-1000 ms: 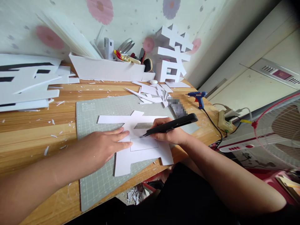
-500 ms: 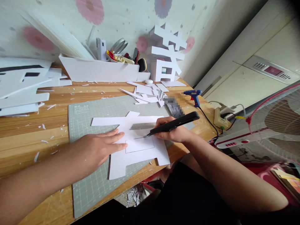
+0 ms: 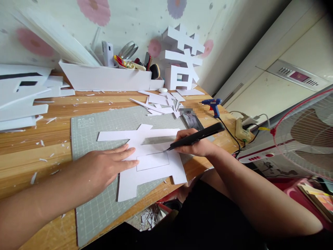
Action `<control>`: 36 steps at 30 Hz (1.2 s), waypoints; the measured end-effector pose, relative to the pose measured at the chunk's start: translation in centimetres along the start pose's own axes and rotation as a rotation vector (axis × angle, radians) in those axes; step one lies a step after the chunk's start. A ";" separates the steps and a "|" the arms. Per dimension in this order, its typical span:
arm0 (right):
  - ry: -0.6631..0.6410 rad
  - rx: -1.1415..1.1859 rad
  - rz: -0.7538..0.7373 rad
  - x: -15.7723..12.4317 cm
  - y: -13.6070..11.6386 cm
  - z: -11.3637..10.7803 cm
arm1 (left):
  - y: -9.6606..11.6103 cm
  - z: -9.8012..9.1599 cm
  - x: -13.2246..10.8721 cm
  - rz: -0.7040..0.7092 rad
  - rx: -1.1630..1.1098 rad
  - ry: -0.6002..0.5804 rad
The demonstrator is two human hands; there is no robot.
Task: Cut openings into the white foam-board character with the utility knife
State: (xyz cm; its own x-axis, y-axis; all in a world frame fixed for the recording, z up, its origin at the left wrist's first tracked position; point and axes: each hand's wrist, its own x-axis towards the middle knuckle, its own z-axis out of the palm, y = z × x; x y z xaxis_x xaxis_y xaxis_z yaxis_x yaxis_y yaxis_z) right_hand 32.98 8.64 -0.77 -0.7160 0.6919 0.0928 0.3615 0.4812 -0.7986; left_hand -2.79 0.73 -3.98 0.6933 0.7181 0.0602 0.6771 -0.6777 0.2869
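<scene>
A person cuts a white foam-board character on a grey cutting mat, seen from above.

The left hand point(image 3: 104, 170) lies flat and open, pressing the white cutout point(image 3: 148, 166) onto the cutting mat point(image 3: 104, 125), which carries small print in its far corner, too small to read. The right hand point(image 3: 197, 146) grips a black craft knife point(image 3: 195, 138), its tip touching the corner of a rectangle drawn on the cutout. Behind stand a finished white 3D character point(image 3: 182, 59), a white tray point(image 3: 109, 78) of tools, and paper scraps point(image 3: 161, 104). A blue glue gun point(image 3: 212, 104) lies to the right, near a power strip point(image 3: 243, 130) and a fan point(image 3: 304, 139).
</scene>
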 end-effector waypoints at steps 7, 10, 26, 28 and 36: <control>-0.002 -0.045 0.011 -0.2 -0.3 -0.3 | 0.0 0.1 0.0 0.026 0.011 0.022; 0.012 -0.041 0.009 -0.2 -0.3 -0.2 | 0.2 -0.2 0.2 0.038 0.037 0.037; 0.189 -0.445 -0.384 1.4 -0.8 3.7 | 0.1 2.6 -1.0 0.028 0.294 0.180; 0.182 -0.485 -0.408 2.0 -0.5 4.1 | 0.1 3.4 -1.1 -0.030 0.328 0.173; 0.125 -0.589 -0.356 4.0 0.0 5.1 | 3.3 -0.2 0.3 -0.222 0.366 -0.146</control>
State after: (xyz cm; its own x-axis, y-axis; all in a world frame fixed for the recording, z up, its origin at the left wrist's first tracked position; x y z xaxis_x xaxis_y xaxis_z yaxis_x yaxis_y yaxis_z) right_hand 27.04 8.67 -3.40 -0.7898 0.4778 0.3846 0.4067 0.8773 -0.2547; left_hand -0.36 -1.28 -2.85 0.5309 0.8406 -0.1076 0.8380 -0.5396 -0.0812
